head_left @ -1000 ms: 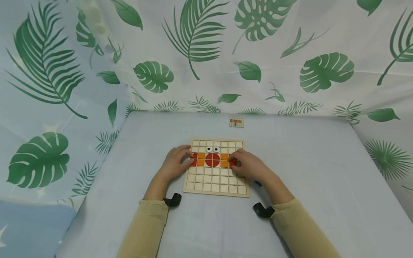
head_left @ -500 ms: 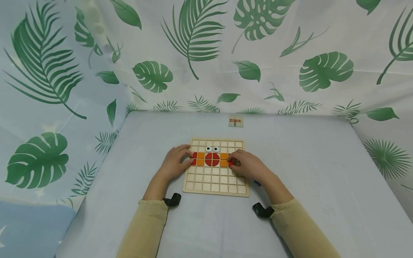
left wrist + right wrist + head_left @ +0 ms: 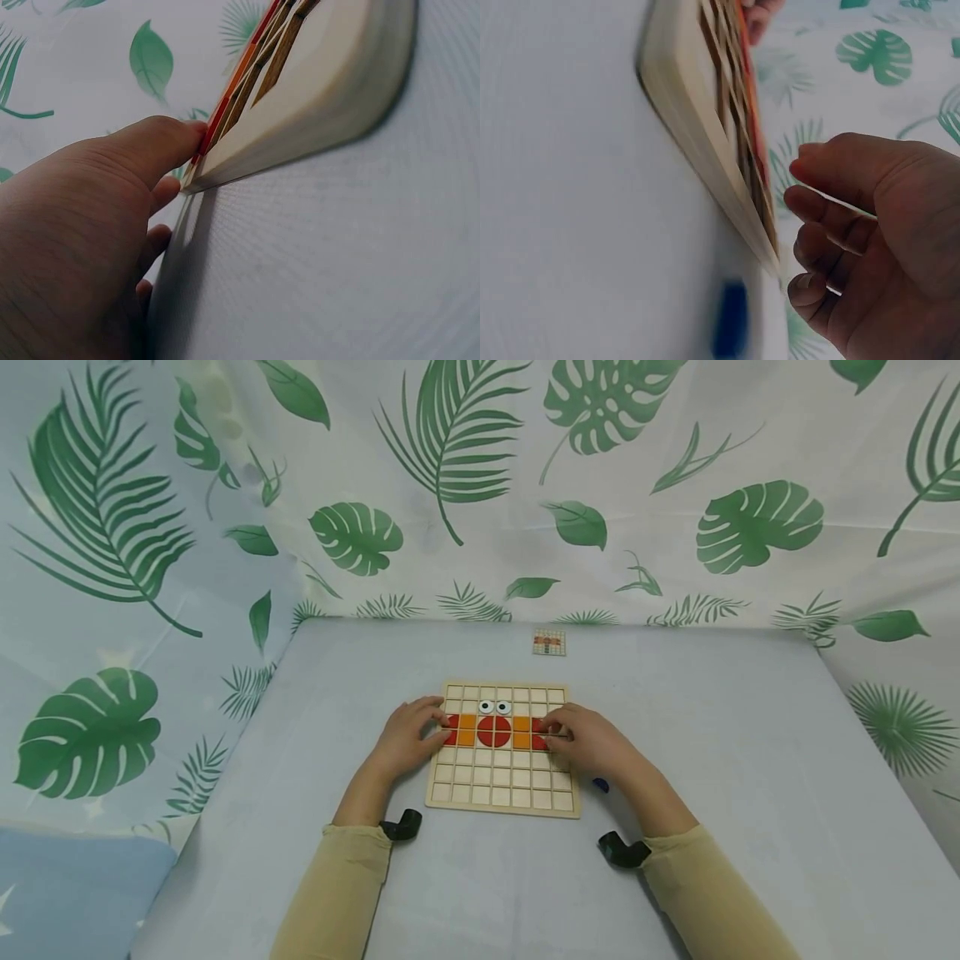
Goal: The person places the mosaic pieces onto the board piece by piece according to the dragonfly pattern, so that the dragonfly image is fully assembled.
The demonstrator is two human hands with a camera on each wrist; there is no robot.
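A square wooden grid board [image 3: 502, 774] lies on the table. In its cells sit a red disc [image 3: 494, 732] of quarter pieces, two eye tiles [image 3: 495, 707], orange tiles [image 3: 467, 731] and red end pieces [image 3: 537, 735] at both sides. My left hand [image 3: 407, 737] touches the board's left edge, thumb on the rim by the left red piece; its thumb [image 3: 169, 142] and fingers are spread apart there. Over the right edge, my right hand [image 3: 592, 743] hovers beside the right red piece. In the right wrist view its loosely bent fingers [image 3: 821, 247] hold nothing, apart from the board.
A blue piece [image 3: 601, 785] lies on the table right of the board, partly beneath my right wrist. A small pattern card [image 3: 550, 642] lies beyond the board. Leaf-print cloth [image 3: 495, 560] hangs at the back and sides.
My right hand has let go of the right red piece and drawn slightly right, uncovering more of that piece and of the blue one. My left hand stays at the edge.
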